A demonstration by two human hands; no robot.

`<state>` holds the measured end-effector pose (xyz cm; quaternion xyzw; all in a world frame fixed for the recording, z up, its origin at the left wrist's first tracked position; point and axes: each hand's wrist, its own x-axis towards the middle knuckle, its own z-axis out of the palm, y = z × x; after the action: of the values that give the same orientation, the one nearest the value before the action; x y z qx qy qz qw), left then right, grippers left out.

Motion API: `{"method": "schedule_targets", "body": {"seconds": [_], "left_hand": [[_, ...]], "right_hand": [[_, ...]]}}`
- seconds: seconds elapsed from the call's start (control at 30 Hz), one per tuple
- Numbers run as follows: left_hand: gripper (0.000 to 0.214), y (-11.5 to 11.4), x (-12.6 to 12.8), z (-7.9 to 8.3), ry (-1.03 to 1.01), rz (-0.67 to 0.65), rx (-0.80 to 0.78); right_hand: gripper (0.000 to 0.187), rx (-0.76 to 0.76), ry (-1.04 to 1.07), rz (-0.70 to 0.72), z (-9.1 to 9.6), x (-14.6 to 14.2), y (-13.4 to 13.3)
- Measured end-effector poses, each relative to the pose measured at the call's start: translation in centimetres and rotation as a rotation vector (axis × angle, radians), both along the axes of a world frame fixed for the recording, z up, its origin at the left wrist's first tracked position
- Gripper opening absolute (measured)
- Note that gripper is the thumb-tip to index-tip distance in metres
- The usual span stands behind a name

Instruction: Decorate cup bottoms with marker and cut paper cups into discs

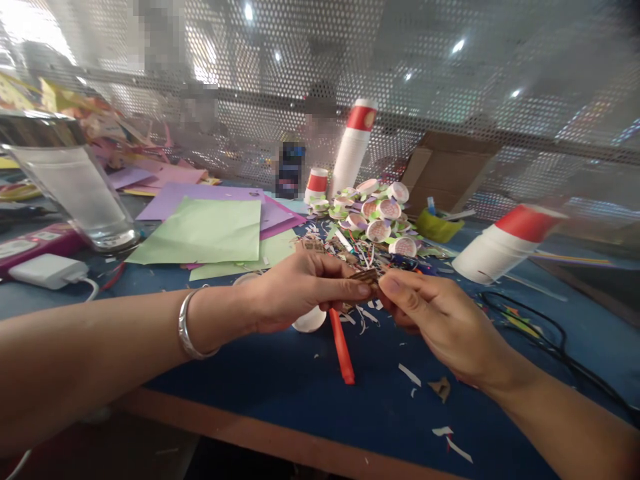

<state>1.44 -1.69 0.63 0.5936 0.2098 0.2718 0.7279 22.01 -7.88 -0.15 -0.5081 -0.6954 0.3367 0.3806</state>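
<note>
My left hand (300, 288) and my right hand (435, 313) meet above the blue table (280, 380), and both pinch a small brown cardboard piece (367, 275) between thumb and fingers. My left wrist wears a silver bangle (186, 327). A red pen-like tool (341, 347) sticks out below my left hand and lies toward the table's front; whether the hand holds it I cannot tell. A small white cup (310, 321) shows just under my left hand. Paper scraps lie scattered below both hands.
A heap of small paper cups and cuttings (377, 223) sits behind the hands. A tipped red-rimmed cup stack (505, 243) lies right, another (354, 147) stands at the back. Green and purple sheets (210, 230), a glass (83, 193), a white charger (47, 270), a cardboard box (447, 170) and black cables (545, 333).
</note>
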Motion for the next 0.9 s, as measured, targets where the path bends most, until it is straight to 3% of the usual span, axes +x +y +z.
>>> {"method": "schedule_targets", "body": {"seconds": [0.2, 0.4, 0.5, 0.9], "left_hand": [[0.02, -0.03, 0.09, 0.1, -0.011, 0.138, -0.001], [0.022, 0.03, -0.03, -0.34, -0.016, 0.05, -0.107], [0.017, 0.05, -0.06, -0.44, -0.067, 0.084, -0.161], [0.017, -0.29, 0.11, -0.06, -0.098, 0.113, -0.148]], "right_hand": [[0.045, 0.009, 0.019, -0.01, -0.28, 0.08, 0.0], [0.045, 0.008, 0.021, -0.006, -0.18, -0.27, -0.05], [0.045, -0.004, 0.045, -0.003, -0.19, -0.4, 0.03], [0.047, 0.033, 0.012, -0.034, -0.35, -0.37, -0.46]]}}
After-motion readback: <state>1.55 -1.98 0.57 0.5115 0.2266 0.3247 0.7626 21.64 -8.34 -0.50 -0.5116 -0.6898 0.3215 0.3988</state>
